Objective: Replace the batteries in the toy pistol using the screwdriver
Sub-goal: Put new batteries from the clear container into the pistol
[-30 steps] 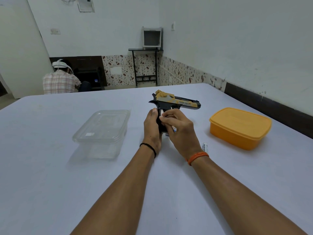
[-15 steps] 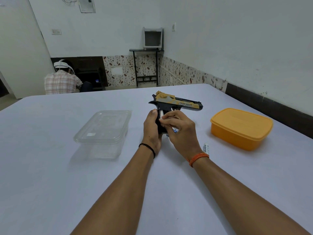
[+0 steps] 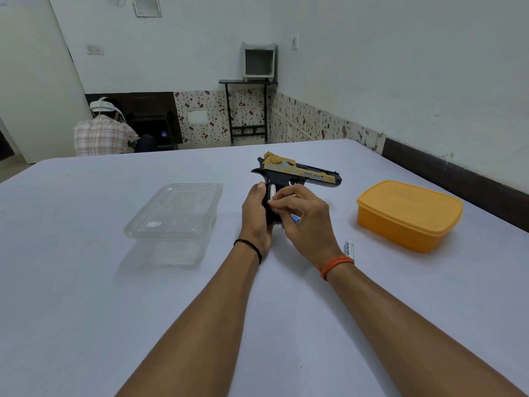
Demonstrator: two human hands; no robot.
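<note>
Orange box [image 3: 409, 214] and clear tub [image 3: 174, 216] flank the toy pistol [image 3: 297, 174].

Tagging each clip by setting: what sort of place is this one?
Probably a plain room set up for recording tasks: a large white-covered table, bare white walls, and another person wearing a head-mounted rig, seated at the back.

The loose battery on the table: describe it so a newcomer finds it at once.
Start at the orange lidded box on the table's right side. Just left of it, beside the right wrist's orange band, lies a white battery with dark lettering, the only loose small cylinder there.
</note>
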